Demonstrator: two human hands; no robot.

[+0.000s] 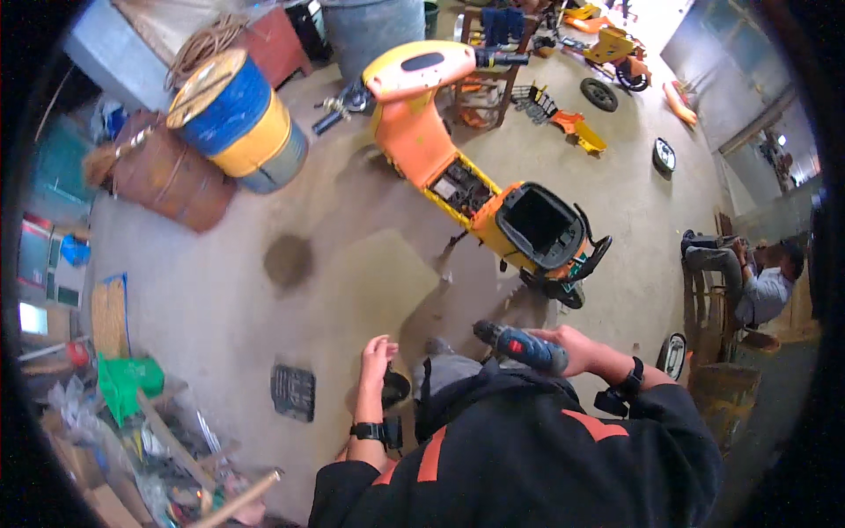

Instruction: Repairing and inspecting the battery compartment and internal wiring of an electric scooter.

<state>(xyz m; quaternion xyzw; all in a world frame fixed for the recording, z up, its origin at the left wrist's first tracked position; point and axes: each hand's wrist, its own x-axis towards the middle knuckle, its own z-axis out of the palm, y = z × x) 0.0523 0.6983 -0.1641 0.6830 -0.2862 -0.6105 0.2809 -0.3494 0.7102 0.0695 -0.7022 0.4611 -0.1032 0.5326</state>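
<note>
My right hand (578, 348) is wrapped round a blue and black cordless drill (530, 347), held in front of my body with its chuck toward the left. My left hand (378, 355) is raised with loosely bent fingers, and I see nothing in it. Ahead of both hands stands an orange and yellow electric scooter (415, 145). Its seat is off, so a black storage bin (539, 224) and an uncovered compartment (459, 187) in the footboard show. Neither hand touches the scooter. Below the left hand lies a black plastic panel (293, 393) on the floor.
A blue and yellow drum (239, 119) and a rusty drum (172, 176) stand at the left. Scrap wood (176, 437) fills the lower left. Scooter parts, including a loose wheel (599, 94), lie at the far right. A person (764, 290) sits at the right edge.
</note>
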